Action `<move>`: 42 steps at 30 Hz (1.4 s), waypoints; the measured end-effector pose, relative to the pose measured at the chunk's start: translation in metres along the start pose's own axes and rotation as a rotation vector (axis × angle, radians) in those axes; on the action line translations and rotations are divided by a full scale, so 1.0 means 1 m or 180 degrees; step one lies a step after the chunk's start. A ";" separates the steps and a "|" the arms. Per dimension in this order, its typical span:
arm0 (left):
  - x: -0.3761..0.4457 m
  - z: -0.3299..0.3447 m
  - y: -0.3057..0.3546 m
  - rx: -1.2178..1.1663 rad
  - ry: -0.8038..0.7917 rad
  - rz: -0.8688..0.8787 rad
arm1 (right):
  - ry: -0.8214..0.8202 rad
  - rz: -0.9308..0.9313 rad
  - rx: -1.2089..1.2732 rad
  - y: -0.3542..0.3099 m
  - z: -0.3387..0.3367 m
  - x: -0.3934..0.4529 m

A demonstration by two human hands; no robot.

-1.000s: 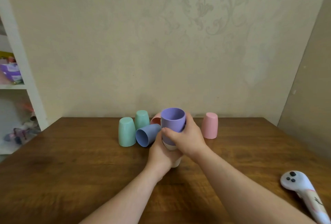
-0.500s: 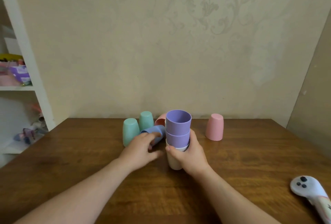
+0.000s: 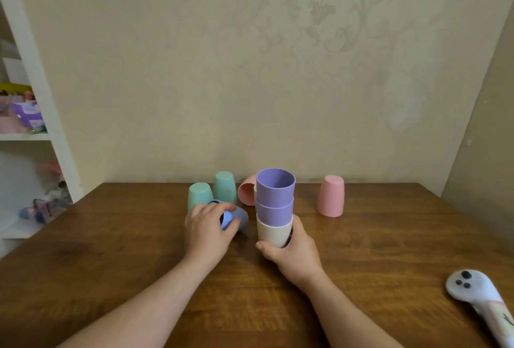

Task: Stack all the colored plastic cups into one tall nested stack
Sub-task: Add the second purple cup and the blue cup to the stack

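Note:
A nested stack point(image 3: 274, 208) of two purple cups in a cream cup stands upright at the table's middle. My right hand point(image 3: 293, 254) grips the cream cup at its base. My left hand point(image 3: 207, 229) is closed around a blue cup point(image 3: 236, 218) lying on its side just left of the stack. Two mint cups point(image 3: 199, 194) point(image 3: 224, 186) stand upside down behind my left hand. A pink cup point(image 3: 246, 192) lies on its side behind the stack, partly hidden. Another pink cup point(image 3: 331, 196) stands upside down to the right.
The wooden table point(image 3: 111, 250) meets a beige wall at the back. A white plush toy point(image 3: 478, 300) with dark dots lies at the front right edge. A white shelf unit point(image 3: 36, 130) with clutter stands at the left.
My left hand let go of the stack, moved left and closed on the lying blue cup. My right hand slid down from the top purple cup to the cream base.

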State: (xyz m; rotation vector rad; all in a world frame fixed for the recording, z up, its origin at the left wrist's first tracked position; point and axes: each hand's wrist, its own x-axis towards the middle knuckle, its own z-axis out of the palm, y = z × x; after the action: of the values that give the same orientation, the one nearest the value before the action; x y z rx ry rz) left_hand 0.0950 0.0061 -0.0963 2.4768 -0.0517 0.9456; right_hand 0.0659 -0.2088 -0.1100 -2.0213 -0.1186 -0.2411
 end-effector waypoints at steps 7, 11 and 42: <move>0.019 -0.032 -0.007 -0.0333 -0.0527 0.0302 | -0.0035 0.0056 0.0029 -0.003 -0.003 -0.003; 0.009 -0.025 -0.003 -0.0813 -0.0708 0.0284 | -0.0005 0.0048 0.0021 -0.002 -0.004 -0.004; 0.056 -0.076 0.132 -0.2318 -0.1171 -0.0737 | -0.0015 0.0123 0.0018 -0.005 -0.001 -0.005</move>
State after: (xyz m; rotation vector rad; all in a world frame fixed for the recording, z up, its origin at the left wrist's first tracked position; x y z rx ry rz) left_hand 0.0644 -0.0686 0.0447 1.8821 -0.1895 0.2800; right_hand 0.0605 -0.2072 -0.1068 -2.0167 -0.0828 -0.2113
